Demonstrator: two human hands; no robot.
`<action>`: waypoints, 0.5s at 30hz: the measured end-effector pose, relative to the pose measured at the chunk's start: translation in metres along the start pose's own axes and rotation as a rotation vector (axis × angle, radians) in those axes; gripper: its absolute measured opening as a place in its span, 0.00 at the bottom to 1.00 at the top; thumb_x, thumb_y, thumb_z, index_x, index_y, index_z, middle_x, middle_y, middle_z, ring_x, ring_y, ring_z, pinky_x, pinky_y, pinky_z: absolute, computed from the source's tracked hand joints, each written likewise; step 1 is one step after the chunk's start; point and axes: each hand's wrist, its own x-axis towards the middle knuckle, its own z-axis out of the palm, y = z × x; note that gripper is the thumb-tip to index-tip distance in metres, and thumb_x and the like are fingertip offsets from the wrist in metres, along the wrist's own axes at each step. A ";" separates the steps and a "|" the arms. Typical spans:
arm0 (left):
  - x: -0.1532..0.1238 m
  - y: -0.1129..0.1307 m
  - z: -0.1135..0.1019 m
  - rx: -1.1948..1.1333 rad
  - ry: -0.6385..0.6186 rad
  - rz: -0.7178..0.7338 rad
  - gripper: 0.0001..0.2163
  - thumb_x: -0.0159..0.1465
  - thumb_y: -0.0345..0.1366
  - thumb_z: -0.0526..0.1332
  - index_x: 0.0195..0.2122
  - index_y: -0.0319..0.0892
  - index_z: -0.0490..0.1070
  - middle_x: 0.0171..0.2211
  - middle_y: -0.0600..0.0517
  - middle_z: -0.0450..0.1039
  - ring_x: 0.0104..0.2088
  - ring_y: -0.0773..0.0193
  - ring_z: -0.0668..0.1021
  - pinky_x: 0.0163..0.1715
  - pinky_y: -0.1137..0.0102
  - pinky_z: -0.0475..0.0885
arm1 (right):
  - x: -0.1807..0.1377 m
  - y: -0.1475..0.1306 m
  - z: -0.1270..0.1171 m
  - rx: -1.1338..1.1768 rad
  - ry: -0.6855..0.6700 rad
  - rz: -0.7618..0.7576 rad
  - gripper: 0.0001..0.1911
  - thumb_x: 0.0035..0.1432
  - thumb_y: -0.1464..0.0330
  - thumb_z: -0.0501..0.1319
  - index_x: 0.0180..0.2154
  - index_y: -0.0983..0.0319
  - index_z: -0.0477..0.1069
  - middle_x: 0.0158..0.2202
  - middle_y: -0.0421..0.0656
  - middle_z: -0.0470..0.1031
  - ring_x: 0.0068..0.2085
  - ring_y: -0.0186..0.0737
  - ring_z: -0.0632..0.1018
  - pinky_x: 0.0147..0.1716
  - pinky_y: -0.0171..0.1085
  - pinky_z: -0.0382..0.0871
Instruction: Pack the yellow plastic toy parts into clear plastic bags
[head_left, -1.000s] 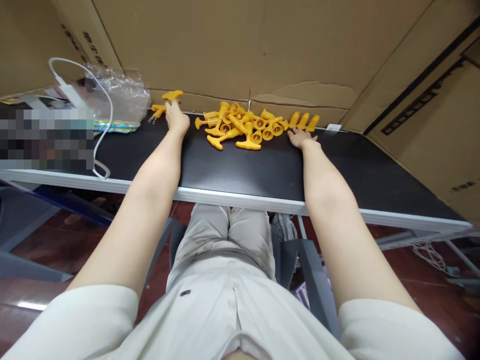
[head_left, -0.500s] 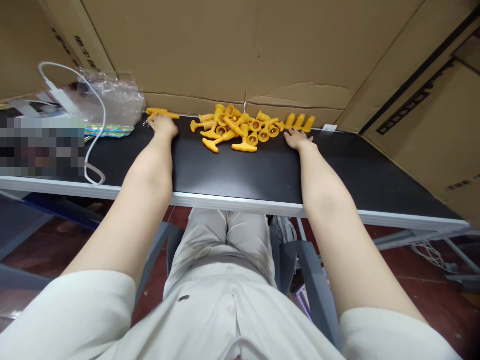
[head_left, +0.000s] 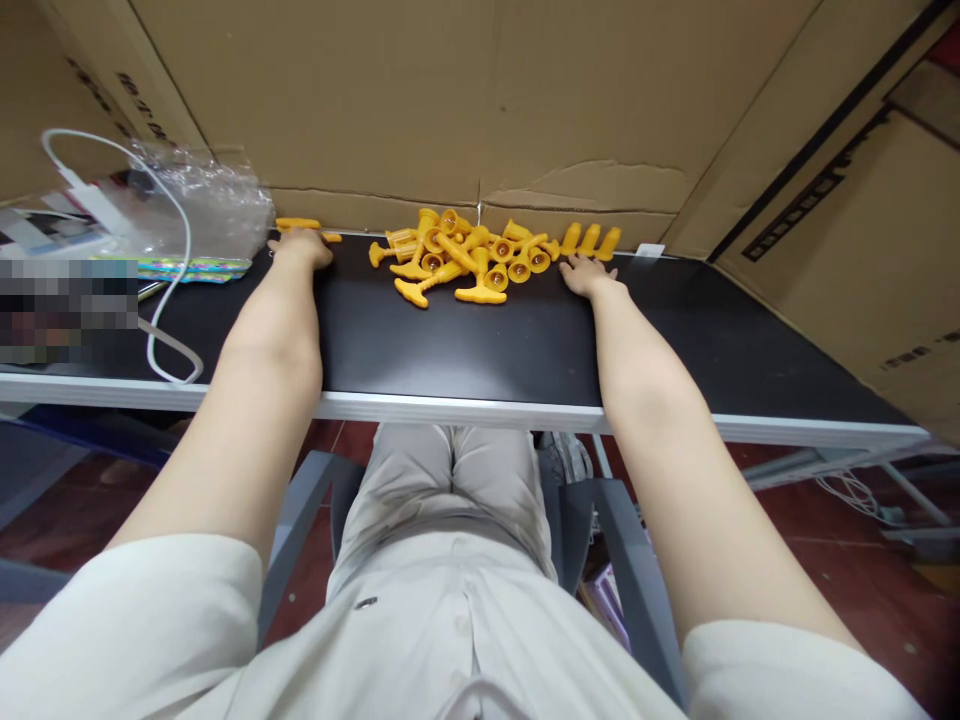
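My left hand lies palm down at the back left of the table, its visible fingers stretched out. Just beyond it are yellow T-shaped handles, partly covered by the hand. My right hand rests flat with fingers spread, nearest to a short row of upright yellow tapered sleeves. Between both hands sits a pile of yellow T-handled pieces. Several yellow bell-shaped cups in it face me, with bits of metal inside. Whether my left fingertips touch the handles is hidden.
A black tabletop with a metal front edge spans the view. Cardboard walls it at the back and right. On the left are a clear plastic bag, a white cable and a blurred-out patch. A small white piece lies at back right.
The view has shifted slightly, so the table items appear further left. My left hand has moved a little left over the handles. My right hand stays by the upright sleeves.
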 end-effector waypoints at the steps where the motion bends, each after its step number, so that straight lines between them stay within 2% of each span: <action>1: 0.002 0.001 0.001 0.018 -0.019 -0.162 0.65 0.32 0.86 0.48 0.53 0.35 0.81 0.64 0.30 0.73 0.69 0.20 0.63 0.62 0.20 0.45 | -0.001 -0.001 0.000 0.000 0.012 0.002 0.34 0.81 0.59 0.44 0.80 0.62 0.59 0.82 0.55 0.55 0.82 0.63 0.58 0.79 0.70 0.49; 2: 0.003 0.003 0.001 0.028 -0.032 -0.303 0.64 0.26 0.84 0.51 0.53 0.39 0.81 0.66 0.33 0.72 0.71 0.20 0.61 0.65 0.21 0.42 | -0.002 -0.002 -0.001 -0.001 0.031 0.004 0.33 0.81 0.59 0.46 0.78 0.64 0.63 0.80 0.58 0.60 0.80 0.63 0.63 0.78 0.67 0.54; 3: 0.004 0.005 0.002 0.020 -0.039 -0.379 0.62 0.21 0.83 0.54 0.51 0.43 0.81 0.66 0.38 0.72 0.72 0.21 0.58 0.68 0.22 0.39 | -0.003 -0.003 -0.001 -0.001 0.057 0.004 0.31 0.81 0.60 0.48 0.76 0.66 0.67 0.77 0.60 0.65 0.78 0.64 0.67 0.77 0.65 0.59; 6: 0.005 0.007 0.002 -0.092 0.001 -0.345 0.50 0.16 0.77 0.61 0.37 0.47 0.78 0.58 0.42 0.76 0.72 0.18 0.53 0.67 0.20 0.30 | -0.008 -0.012 -0.006 0.022 0.140 -0.033 0.28 0.81 0.61 0.51 0.70 0.71 0.73 0.69 0.65 0.75 0.72 0.66 0.76 0.72 0.59 0.68; 8: 0.004 0.008 0.001 -0.153 0.025 -0.331 0.45 0.17 0.75 0.65 0.32 0.47 0.75 0.56 0.42 0.77 0.72 0.16 0.50 0.66 0.19 0.26 | -0.011 -0.020 -0.010 0.064 0.185 -0.084 0.30 0.82 0.63 0.48 0.73 0.72 0.69 0.72 0.65 0.72 0.73 0.63 0.74 0.73 0.57 0.66; 11: 0.002 0.012 -0.001 -0.127 0.049 -0.313 0.40 0.29 0.73 0.69 0.35 0.46 0.77 0.60 0.43 0.76 0.73 0.20 0.51 0.68 0.19 0.29 | -0.012 -0.030 -0.012 0.146 0.195 -0.173 0.33 0.80 0.69 0.46 0.80 0.70 0.57 0.81 0.56 0.59 0.80 0.53 0.64 0.79 0.50 0.58; 13: 0.003 0.019 -0.003 -0.079 0.087 -0.291 0.33 0.44 0.66 0.72 0.40 0.45 0.80 0.63 0.45 0.77 0.72 0.28 0.58 0.71 0.21 0.39 | -0.006 -0.033 -0.009 0.192 0.160 -0.204 0.35 0.78 0.69 0.45 0.81 0.67 0.55 0.83 0.49 0.55 0.82 0.46 0.61 0.80 0.48 0.56; 15: 0.006 0.031 -0.005 -0.085 0.155 -0.258 0.24 0.56 0.55 0.71 0.46 0.42 0.82 0.63 0.47 0.79 0.68 0.37 0.66 0.72 0.26 0.52 | 0.003 -0.032 -0.002 0.194 0.164 -0.226 0.35 0.78 0.67 0.44 0.80 0.64 0.57 0.82 0.46 0.58 0.80 0.46 0.63 0.79 0.51 0.59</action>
